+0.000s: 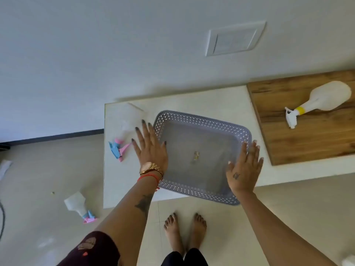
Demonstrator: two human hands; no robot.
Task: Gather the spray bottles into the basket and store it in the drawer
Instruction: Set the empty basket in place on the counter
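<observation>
A grey basket (pixel 201 154) with a perforated rim sat on the white bench (pixel 211 100), its near corner hanging past the bench's front edge. The left hand (pixel 150 148) lay flat with fingers straight and spread against the basket's left side, its grip wide and holding nothing; a gold watch (pixel 150 167) and a red thread band circled that wrist. The right hand (pixel 245 169) was likewise spread, fingers straight, at the basket's right side, its grip wide and empty; whether either palm actually pressed the rim could not be told. Inside the basket lay only a small pale scrap (pixel 196 156). A clear spray bottle (pixel 123 131) with a pink and blue trigger lay on its side near the bench's left edge, just beside the left hand. A white spray bottle (pixel 322 100) with a yellow collar lay on its side on the wooden board (pixel 307 143) at the bench's right end, well apart from the basket. A third spray bottle (pixel 79 207), clear with a pink and blue trigger, lay on the tiled floor (pixel 38 169) left of the bench. Bare feet (pixel 184 231) stood on the floor below the bench's front edge.
</observation>
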